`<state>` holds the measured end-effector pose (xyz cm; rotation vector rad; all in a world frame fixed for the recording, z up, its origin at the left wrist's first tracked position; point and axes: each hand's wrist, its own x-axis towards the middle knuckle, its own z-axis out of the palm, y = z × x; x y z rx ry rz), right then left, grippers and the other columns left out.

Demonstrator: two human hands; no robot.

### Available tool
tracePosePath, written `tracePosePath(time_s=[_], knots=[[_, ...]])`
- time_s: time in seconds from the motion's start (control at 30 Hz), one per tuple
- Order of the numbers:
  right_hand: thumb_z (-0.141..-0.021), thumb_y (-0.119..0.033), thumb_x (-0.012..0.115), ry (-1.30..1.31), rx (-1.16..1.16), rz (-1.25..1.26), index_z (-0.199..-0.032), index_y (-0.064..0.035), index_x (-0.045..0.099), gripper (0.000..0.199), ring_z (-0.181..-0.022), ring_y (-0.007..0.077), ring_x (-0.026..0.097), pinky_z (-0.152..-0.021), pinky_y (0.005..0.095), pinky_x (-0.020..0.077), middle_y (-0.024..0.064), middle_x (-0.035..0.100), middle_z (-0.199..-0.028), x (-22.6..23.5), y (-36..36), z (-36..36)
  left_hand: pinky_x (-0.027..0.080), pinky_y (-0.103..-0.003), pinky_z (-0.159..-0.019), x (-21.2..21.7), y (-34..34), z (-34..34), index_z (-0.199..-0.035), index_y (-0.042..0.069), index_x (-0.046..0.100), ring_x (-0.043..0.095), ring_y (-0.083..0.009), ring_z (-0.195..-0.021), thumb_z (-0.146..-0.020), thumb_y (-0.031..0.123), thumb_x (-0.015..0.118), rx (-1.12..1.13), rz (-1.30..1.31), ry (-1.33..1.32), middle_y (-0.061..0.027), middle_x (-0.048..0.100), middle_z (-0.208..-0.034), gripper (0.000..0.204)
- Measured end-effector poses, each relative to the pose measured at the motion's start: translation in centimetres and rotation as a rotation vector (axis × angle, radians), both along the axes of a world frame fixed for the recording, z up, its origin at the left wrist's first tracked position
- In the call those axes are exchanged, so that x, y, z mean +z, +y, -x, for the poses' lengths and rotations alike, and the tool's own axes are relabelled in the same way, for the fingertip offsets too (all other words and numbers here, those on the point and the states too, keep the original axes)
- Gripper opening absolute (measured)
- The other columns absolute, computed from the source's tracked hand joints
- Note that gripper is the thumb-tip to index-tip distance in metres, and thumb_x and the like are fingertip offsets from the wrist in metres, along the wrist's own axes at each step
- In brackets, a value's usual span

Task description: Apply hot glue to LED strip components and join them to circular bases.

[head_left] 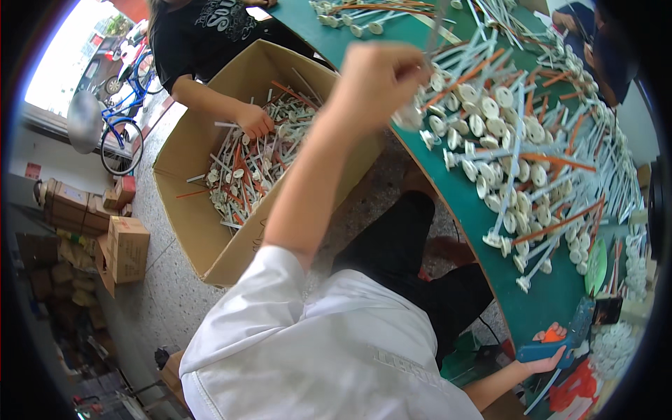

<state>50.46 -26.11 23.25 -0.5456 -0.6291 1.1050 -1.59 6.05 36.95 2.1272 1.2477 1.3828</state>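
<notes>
My left hand (381, 80), blurred by motion, is raised over the table's left edge. Its fingers are closed on a thin pale stick (437, 31) that points up; a blurred white round piece (407, 116) shows just below the hand. Beside it lies a big heap of white and orange sticks with round white bases (490, 126). At the lower right, my right hand (549, 353) grips a blue glue gun (579, 329) with an orange trigger, and a pale rod or cord trails from behind it.
A large cardboard box (210, 262) of similar sticks stands left of the table; another person's hand (255, 120) reaches into it. The green table (521, 308) curves along my right, with a green oval piece (596, 267) on it. Another person sits at the far right.
</notes>
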Motion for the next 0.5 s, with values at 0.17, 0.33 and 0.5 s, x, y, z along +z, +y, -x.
tracePosePath(time_s=[0.17, 0.33, 0.5], knots=[[-0.100, -0.019, 0.048, -0.063, -0.188, 0.106, -0.119, 0.0053, 0.043, 0.031, -0.120, 0.0255, 0.044, -0.079, 0.0330, 0.0463, 0.0157, 0.045, -0.119, -2.1, 0.6, -3.9, 0.054, -0.038, -0.065, 5.7, 12.5, 7.6, -0.085, 0.007, 0.075, 0.069, -0.0284, -0.067, -0.080, 0.022, 0.064, 0.074, 0.137, 0.567, -0.0130, 0.070, -0.073, 0.020], [-0.100, -0.020, 0.047, -0.045, -0.070, 0.118, -0.119, 0.0046, 0.045, 0.031, -0.120, 0.0245, 0.044, -0.078, 0.0322, 0.0465, 0.0153, 0.047, -0.119, -2.2, 0.6, -3.8, 0.055, -0.036, -0.066, -1.5, 24.7, 10.1, -0.087, 0.006, 0.075, 0.070, -0.0204, -0.066, -0.085, 0.023, 0.065, 0.007, 0.241, 0.919, -0.0078, 0.073, -0.073, 0.020], [-0.101, -0.026, 0.046, -0.228, -0.175, 0.349, -0.119, 0.0009, 0.047, 0.032, -0.118, 0.0246, 0.048, -0.076, 0.0305, 0.0472, 0.0105, 0.052, -0.115, -2.2, 0.2, -4.5, 0.055, -0.037, -0.069, -8.1, 27.8, 7.7, -0.083, 0.006, 0.075, 0.070, -0.0243, -0.069, -0.088, 0.023, 0.058, -0.219, 0.406, 0.918, -0.0076, 0.073, -0.072, 0.024]])
